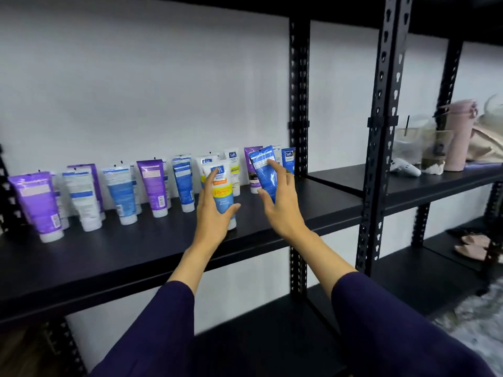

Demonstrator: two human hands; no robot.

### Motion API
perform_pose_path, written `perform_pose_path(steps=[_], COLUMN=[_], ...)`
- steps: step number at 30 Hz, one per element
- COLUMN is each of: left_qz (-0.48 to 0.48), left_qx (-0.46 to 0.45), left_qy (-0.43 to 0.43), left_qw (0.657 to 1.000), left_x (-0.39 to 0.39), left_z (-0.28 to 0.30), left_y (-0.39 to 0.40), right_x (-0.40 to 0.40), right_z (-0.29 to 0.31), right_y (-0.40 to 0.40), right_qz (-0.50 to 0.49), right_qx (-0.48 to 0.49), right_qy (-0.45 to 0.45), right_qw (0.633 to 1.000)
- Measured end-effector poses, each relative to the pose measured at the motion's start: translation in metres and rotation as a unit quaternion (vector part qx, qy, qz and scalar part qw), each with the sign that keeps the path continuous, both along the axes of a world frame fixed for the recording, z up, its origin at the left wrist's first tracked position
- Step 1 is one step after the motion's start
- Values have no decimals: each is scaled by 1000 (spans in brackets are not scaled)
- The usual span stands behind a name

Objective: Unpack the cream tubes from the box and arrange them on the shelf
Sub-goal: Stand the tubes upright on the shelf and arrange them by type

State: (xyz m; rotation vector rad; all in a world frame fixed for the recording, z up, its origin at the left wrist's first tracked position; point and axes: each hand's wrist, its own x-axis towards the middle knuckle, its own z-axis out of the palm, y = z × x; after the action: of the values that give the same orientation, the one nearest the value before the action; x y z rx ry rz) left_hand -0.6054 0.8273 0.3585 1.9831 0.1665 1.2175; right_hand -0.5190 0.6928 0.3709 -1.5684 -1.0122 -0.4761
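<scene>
I see a black shelf (272, 213) running across the view, with a white wall behind it. Along its back stands a row of cream tubes (152, 186), caps down, purple, blue and white ones, from the far left to the upright post (298, 104). Most stand close together, some leaning a little.

Right of the post, on the next shelf bay, I see a pink bottle (460, 137) standing upright, and just beside it a clear cup (408, 142) with a straw; I cannot tell what is in it. A beige bag (487, 142) lies behind them.

My left hand (212, 213) is wrapped around a white tube (221, 191) with yellow and blue bands, upright, cap down on the shelf in front of the row. My right hand (280, 202) grips a blue tube (264, 172), tilted left, thumb low and forefinger up on its label. Its cap is hidden behind my hand. Both sleeves are dark purple.
</scene>
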Motion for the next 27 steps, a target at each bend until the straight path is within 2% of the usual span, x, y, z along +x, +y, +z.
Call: perform_pose_path(steps=[4, 9, 13, 16, 19, 22, 27], left_qz=[-3, -5, 24, 62, 50, 46, 60], left_qx=[7, 8, 3, 30, 40, 57, 84], left_qy=[12, 15, 18, 61, 116, 160, 187], left_qw=[1000, 1000, 1000, 996, 991, 984, 977], left_x=[3, 0, -2, -2, 2, 14, 47], left_z=[-2, -4, -3, -5, -6, -5, -2], left_y=[0, -1, -6, -6, 0, 7, 21], right_x=[4, 4, 0, -2, 2, 17, 48], right_z=[-2, -28, -31, -33, -31, -23, -16], right_y=[16, 24, 23, 18, 17, 25, 45], right_qz=[18, 18, 20, -9, -38, -63, -75], right_qx=[9, -45, -36, -84, -145, -169, -210], right_qy=[34, 74, 57, 28, 19, 38, 62], right_qw=[999, 996, 998, 996, 989, 983, 973])
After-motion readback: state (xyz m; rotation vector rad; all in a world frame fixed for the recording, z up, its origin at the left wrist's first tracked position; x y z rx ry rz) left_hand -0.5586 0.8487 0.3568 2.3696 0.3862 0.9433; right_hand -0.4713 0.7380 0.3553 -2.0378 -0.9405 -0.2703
